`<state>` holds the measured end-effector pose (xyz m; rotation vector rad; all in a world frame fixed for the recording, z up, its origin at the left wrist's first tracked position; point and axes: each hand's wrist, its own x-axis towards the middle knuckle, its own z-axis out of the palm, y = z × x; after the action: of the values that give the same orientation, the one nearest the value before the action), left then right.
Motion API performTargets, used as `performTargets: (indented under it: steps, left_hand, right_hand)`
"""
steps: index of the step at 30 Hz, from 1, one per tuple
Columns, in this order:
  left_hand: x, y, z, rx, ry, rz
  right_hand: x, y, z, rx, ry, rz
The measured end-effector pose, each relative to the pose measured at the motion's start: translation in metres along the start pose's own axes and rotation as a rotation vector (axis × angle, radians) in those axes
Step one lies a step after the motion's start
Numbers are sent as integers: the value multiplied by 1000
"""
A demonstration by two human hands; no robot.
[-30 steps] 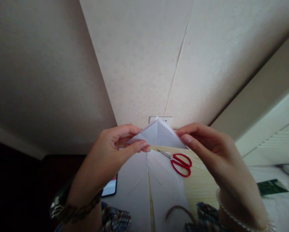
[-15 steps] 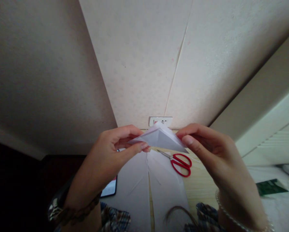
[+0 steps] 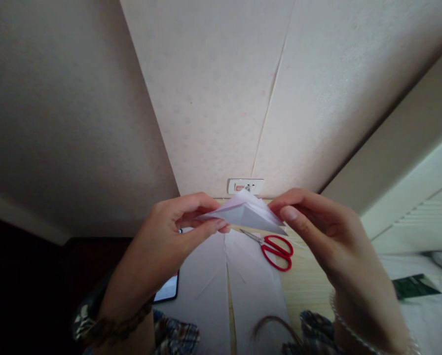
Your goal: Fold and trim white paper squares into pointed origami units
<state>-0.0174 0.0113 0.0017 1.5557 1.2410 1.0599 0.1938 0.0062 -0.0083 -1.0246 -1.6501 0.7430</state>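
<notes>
White paper [image 3: 243, 215]: a folded, peaked piece is bridging the space between the fingers of both hands, its tip pointing away from the person and a crease running down its near face.
Left hand [image 3: 178, 224]: thumb and fingers are pinching the paper's left corner, nearly together, with the thumb lying on the near side.
Right hand [image 3: 322, 224]: thumb and forefinger are gripping the paper's right edge, nearly together, while the other fingers are curling out of sight.
Scissors [image 3: 266, 243]: a red-handled pair is lying lower than the paper, nearer the right fingers, blades pointing toward the left fingers.
White sheets [image 3: 256, 283]: two are lying side by side on the pale table [image 3: 302, 281], closer to the person than the fingers.
Phone [image 3: 169, 288]: it is showing partly from behind the left wrist.
Wall socket [image 3: 260, 186]: it is sitting beyond the fingers, past the paper's tip.
Green packet [image 3: 415, 287]: it is resting right of the right fingers, well apart.
</notes>
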Motion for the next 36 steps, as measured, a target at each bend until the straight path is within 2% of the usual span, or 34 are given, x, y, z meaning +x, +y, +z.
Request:
performTargets:
  steps: [5, 11, 14, 17, 19, 21, 23, 29, 33, 36]
  left_hand:
    - [0, 1, 1, -2, 6, -14]
    - [-1, 1, -1, 20, 3, 8]
    - [-1, 0, -2, 5, -3, 32]
    - [-1, -3, -6, -148, -83, 46]
    - [-2, -6, -9, -302, -188, 46]
    - [-3, -8, -12, -420, -310, 25]
    - [-4, -8, -13, -459, -372, -12]
    - [-4, -1, -4, -433, -278, -73]
    - [-2, 0, -2, -334, -177, -22]
    - [-1, -2, -1, -253, -108, 14]
  right_hand:
    - [-1, -1, -2, 13, 3, -10]
    - [-2, 3, -1, -42, -90, 7]
    - [-1, 7, 1, -86, -41, -73]
    - [0, 7, 2, -125, 13, -237]
    - [-1, 5, 2, -141, 23, -318]
    - [-2, 3, 3, -139, 39, -346]
    - [-4, 2, 5, -141, 60, -352]
    - [-5, 0, 10, -150, 69, -355]
    - [-1, 2, 10, -73, 136, -269]
    - [3, 4, 9, -65, 90, -207]
